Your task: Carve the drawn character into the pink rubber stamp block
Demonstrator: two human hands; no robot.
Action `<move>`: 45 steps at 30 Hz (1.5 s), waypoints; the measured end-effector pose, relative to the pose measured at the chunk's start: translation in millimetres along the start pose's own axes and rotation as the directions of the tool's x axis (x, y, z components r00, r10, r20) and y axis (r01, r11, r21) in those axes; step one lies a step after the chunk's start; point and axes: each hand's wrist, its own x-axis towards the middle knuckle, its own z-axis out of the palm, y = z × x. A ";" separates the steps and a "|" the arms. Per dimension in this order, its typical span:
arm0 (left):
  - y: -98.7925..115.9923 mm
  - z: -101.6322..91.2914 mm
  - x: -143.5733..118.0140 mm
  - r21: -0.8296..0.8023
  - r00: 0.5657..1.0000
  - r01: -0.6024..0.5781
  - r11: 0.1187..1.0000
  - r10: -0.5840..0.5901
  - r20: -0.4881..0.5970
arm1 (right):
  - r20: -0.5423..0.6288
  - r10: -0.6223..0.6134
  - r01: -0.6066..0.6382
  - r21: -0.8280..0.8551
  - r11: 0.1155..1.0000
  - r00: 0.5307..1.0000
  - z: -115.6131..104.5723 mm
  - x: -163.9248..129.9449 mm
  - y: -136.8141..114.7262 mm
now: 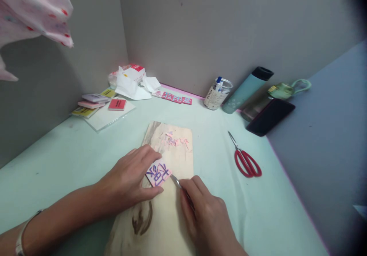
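Note:
A small pink square block [158, 173] with purple written strokes lies on a long wooden board [172, 206]. My left hand [137, 175] grips the block, thumb at its near side and fingers at its far side. In my right hand [203, 210] is a carving knife [176, 181], held like a pen; most of its handle is hidden by the fingers. The blade tip meets or nearly meets the block's right corner. Pink shavings [174, 139] are scattered on the board's far end.
Red-handled scissors [245, 160] lie at right. Behind stand a pen jar [217, 95], a teal bottle [246, 91], a green-lidded bottle [282, 91] and a leaning phone [271, 117]. Carved tiles [176, 97], tissues [130, 83] and several small packaged blocks [117, 104] lie at the back left.

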 end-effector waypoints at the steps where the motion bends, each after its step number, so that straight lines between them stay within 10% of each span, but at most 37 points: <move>1: 0.1 -0.1 0.0 0.001 1.000 0.001 1.000 -0.001 0.002 | -0.002 0.000 0.000 -0.007 1.000 1.000 0.4 -0.1 0.0; 45: -15.4 -17.9 2.7 -0.187 0.990 -0.072 0.980 0.092 0.103 | 0.095 -0.252 0.266 -0.203 0.942 0.963 -15.2 13.6 25.6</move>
